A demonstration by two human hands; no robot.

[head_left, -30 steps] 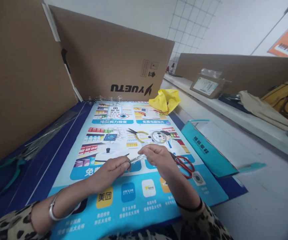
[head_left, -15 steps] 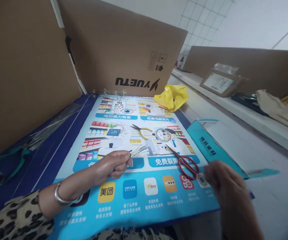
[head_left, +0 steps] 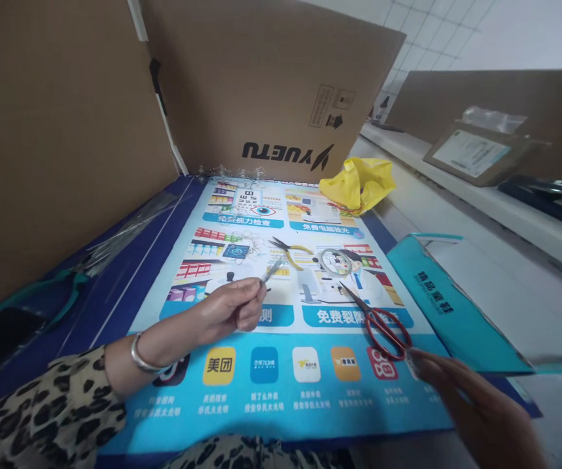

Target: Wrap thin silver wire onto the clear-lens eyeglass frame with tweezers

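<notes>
My left hand (head_left: pixel 234 305) is closed in a pinch around a small bundle of thin silvery wires (head_left: pixel 271 270), whose ends point up and away. At the lower right, my right hand (head_left: pixel 461 397) reaches in just past the scissors' handles. Its fingertips come together over a small greyish thing on the sheet that I cannot make out. Close by lie the red-handled scissors (head_left: pixel 378 326), blades toward the middle. Farther off are yellow-handled pliers (head_left: pixel 294 254) and a clear round ring or roll (head_left: pixel 336 262). Loose thin wire (head_left: pixel 251 246) is scattered left of the pliers.
A printed blue-and-white sheet (head_left: pixel 241 423) covers the work surface. Cardboard walls (head_left: pixel 261 85) stand at the left and back. Teal-handled pliers (head_left: pixel 73 286) and wires lie left. A yellow bag (head_left: pixel 359 185) sits at the back, a teal box piece (head_left: pixel 449 306) at right.
My right hand has come down from above the sheet to beside the scissors' handles, fingertips now at the surface. My left hand still holds the wires. The view has shifted slightly.
</notes>
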